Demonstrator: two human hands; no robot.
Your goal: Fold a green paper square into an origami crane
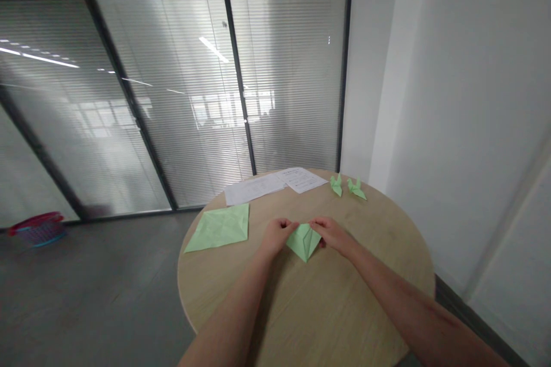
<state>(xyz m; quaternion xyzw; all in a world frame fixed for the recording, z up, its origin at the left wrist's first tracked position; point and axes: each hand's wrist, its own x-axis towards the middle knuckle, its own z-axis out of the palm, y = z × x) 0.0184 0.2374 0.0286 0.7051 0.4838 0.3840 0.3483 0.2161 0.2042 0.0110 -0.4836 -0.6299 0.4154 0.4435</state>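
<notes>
A partly folded piece of green origami paper (305,242) is held over the middle of the round table, its pointed end toward me and a crease line running down its centre. My left hand (279,234) pinches its upper left corner between thumb and fingers. At the upper right corner, my right hand (329,234) grips the same paper, some fingers tucked behind it. Left of my hands lies a larger creased sheet of green paper (221,227), spread flat. Two folded green paper birds, one (336,184) beside the other (356,188), stand at the far right.
Printed white sheets (301,179) lie along the far edge of the round wooden table (344,309). Beyond it is a glass partition with blinds (293,80); a white wall (469,126) rises at the right. A red and blue basket (41,230) sits on the floor at left.
</notes>
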